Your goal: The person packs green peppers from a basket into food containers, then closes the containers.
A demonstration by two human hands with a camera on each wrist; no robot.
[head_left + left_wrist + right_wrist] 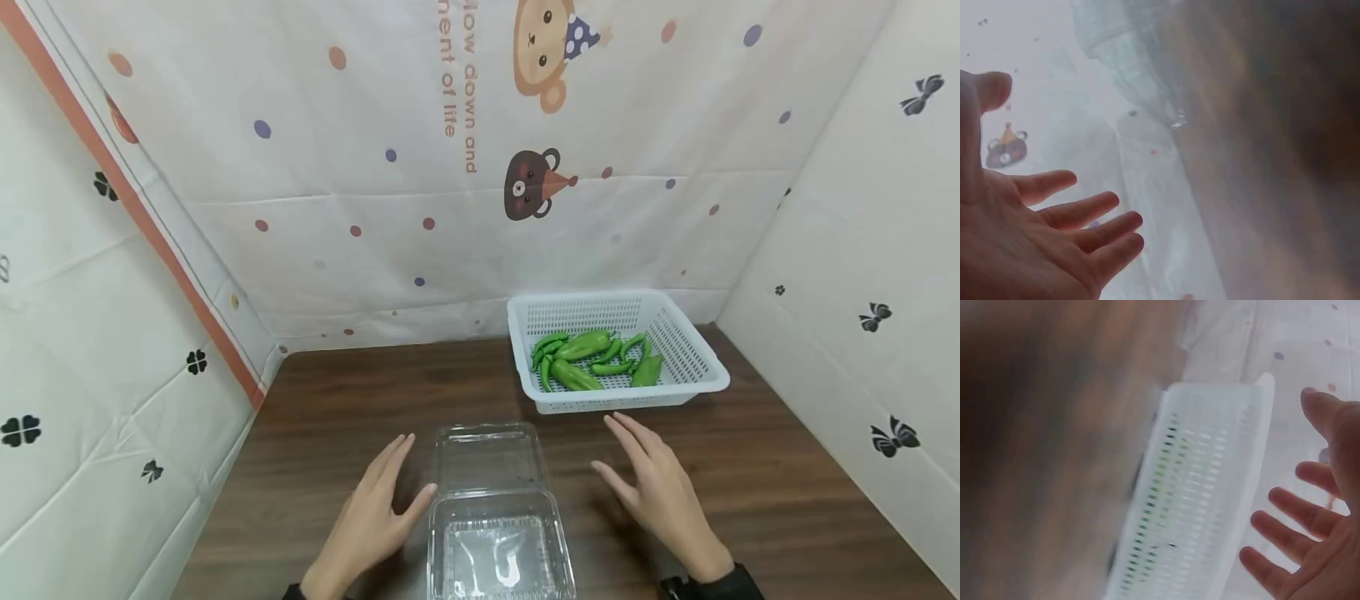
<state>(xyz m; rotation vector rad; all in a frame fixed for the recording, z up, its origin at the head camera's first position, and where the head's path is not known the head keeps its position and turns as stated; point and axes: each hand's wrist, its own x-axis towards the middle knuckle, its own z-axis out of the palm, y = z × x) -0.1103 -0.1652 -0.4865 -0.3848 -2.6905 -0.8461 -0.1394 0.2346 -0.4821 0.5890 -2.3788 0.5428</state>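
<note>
A clear plastic clamshell box (448,550) lies with its lid (491,458) folded back at the front middle of the table. To its left is my left hand (372,521), fingers extended and thumb spread toward the box. My right hand (660,492) is off to the right of the box, just in front of a white plastic basket (690,354). Inside that basket are several green peppers (576,375), some thick and some thin. Both wrist views show the left palm (1029,244) and the right palm (1329,562) holding nothing.
The dark wooden table (360,400) meets a white printed curtain (337,275) at the back. More white printed cloth (825,350) walls in the right side, and a similar sheet (112,350) with an orange stripe stands on the left.
</note>
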